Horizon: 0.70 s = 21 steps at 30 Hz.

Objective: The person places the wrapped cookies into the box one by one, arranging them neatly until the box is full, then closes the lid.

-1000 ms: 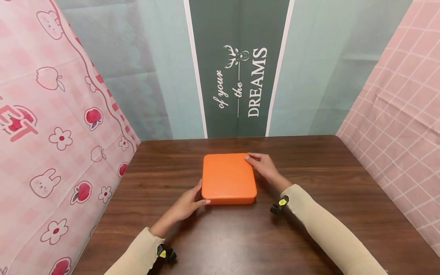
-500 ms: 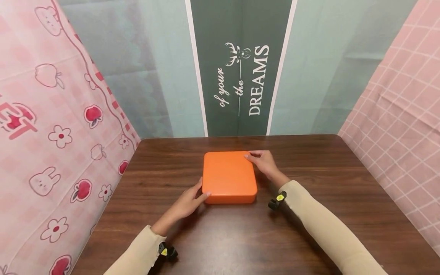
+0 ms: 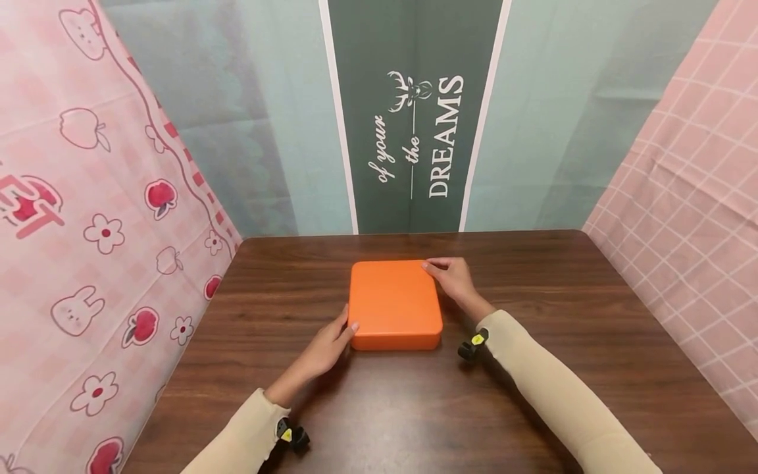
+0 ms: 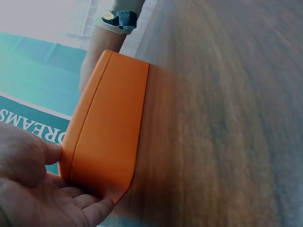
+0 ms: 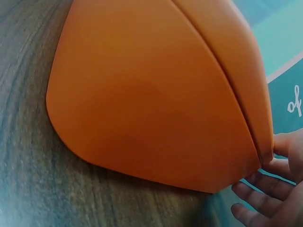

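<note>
A square orange lidded box (image 3: 393,296) with rounded corners lies flat on the wooden table. In the left wrist view, a thin seam runs along the box's side (image 4: 111,123), below the lid's edge. My left hand (image 3: 324,349) holds the front left corner. Its thumb tip touches the lid near that corner, while the other fingers lie against the left side, low down. At the back right corner my right hand (image 3: 456,280) pinches the lid, thumb on top. In the right wrist view, some of the right hand's fingers (image 5: 253,196) spread below the seam. The box's inside is hidden.
Dark wood-grain table (image 3: 533,368) surrounds the box. A green and grey-blue cloth with printed words (image 3: 414,145) hangs behind it. Pink patterned cloths flank the table on the left (image 3: 106,296) and right (image 3: 687,217). Each wrist wears a small black camera (image 3: 293,436).
My left thumb has slid up from the box's front side onto the lid's corner. The box's front side shows taller than before. The right hand keeps its pinch with only a slight shift.
</note>
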Each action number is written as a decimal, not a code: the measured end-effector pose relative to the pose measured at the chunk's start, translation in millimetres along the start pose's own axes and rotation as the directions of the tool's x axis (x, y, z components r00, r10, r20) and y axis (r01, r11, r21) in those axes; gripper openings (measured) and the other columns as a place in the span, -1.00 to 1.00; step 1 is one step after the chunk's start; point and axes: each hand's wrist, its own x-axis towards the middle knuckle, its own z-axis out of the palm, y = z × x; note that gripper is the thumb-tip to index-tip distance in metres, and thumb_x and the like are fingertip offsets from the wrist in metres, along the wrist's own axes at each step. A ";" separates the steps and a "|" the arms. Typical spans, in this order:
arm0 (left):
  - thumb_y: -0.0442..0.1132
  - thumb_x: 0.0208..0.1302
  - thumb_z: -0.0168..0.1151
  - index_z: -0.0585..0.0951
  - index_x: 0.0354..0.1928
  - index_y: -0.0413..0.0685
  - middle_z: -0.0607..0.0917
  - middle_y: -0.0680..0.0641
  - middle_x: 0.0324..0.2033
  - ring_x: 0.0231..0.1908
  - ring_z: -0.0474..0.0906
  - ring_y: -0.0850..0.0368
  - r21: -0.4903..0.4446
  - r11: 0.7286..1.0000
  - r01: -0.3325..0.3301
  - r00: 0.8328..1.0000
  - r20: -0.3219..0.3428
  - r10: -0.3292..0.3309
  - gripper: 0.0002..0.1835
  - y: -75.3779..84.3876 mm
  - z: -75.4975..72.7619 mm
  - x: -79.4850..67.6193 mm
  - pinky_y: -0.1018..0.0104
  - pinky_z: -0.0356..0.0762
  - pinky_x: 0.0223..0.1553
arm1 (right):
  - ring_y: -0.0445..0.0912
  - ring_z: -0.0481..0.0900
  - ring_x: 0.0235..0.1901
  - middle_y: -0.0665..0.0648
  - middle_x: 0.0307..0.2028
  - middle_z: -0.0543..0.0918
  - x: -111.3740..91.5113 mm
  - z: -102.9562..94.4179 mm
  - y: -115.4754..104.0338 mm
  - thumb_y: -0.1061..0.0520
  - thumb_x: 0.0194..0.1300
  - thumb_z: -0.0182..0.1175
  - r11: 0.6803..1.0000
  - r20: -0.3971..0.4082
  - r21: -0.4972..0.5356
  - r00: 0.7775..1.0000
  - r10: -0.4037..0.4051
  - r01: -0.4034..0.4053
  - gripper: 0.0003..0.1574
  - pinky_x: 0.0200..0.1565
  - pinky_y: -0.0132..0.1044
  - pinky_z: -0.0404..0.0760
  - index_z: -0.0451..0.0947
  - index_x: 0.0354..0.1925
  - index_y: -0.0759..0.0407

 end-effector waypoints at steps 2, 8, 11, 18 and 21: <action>-0.04 0.62 -0.05 0.08 0.52 -0.41 0.14 -0.34 0.51 0.47 0.16 -0.19 -0.012 1.000 -0.002 1.000 0.010 0.002 -0.30 1.8 -1.1 1.6 -0.11 0.11 0.46 | 0.13 0.63 0.11 0.24 0.02 0.75 -0.3 -1.2 -0.5 -0.07 0.35 0.36 1.000 -0.005 -0.007 1.000 -0.002 0.002 -0.54 0.20 0.05 0.56 0.74 0.04 0.23; -0.10 0.64 -0.07 0.08 0.50 -0.47 0.13 -0.37 0.50 0.49 0.10 -0.20 -0.011 1.000 0.009 0.999 0.038 -0.009 -0.33 7.5 -10.2 10.6 -0.10 0.04 0.48 | 0.15 0.60 0.16 0.27 0.13 0.68 -10.4 -6.5 -0.4 -0.15 0.44 0.25 0.992 0.016 -0.100 0.997 -0.073 0.074 -0.41 0.22 0.08 0.54 0.63 0.19 0.25; -0.11 0.66 -0.13 0.08 0.51 -0.47 0.13 -0.34 0.51 0.50 0.08 -0.19 -0.019 1.000 0.016 1.000 0.025 -0.016 -0.36 9.1 -15.9 21.3 -0.08 0.01 0.50 | 0.15 0.53 0.26 0.29 0.27 0.57 -28.9 -10.3 -2.0 -0.16 0.50 0.17 0.988 0.033 -0.102 0.993 -0.110 0.113 -0.31 0.28 0.09 0.49 0.47 0.36 0.25; -0.11 0.67 -0.21 0.07 0.53 -0.42 0.08 -0.30 0.54 0.53 0.01 -0.14 -0.075 0.997 0.024 0.998 -0.047 -0.028 -0.38 5.5 -24.0 60.1 -0.05 -0.06 0.51 | 0.20 0.35 0.40 0.33 0.45 0.34 -87.9 -10.4 -10.3 -0.08 0.54 0.11 0.995 0.075 -0.053 0.994 -0.085 0.089 -0.20 0.36 0.13 0.35 0.18 0.54 0.26; -0.10 0.67 -0.19 0.08 0.54 -0.38 0.11 -0.28 0.54 0.53 0.03 -0.12 -0.070 0.997 0.017 0.997 -0.068 -0.022 -0.38 5.8 -24.1 72.8 -0.04 -0.03 0.51 | 0.19 0.30 0.43 0.33 0.46 0.30 -108.5 -7.4 -9.2 -0.05 0.53 0.14 0.994 0.092 -0.045 0.991 -0.093 0.097 -0.19 0.39 0.12 0.30 0.17 0.53 0.32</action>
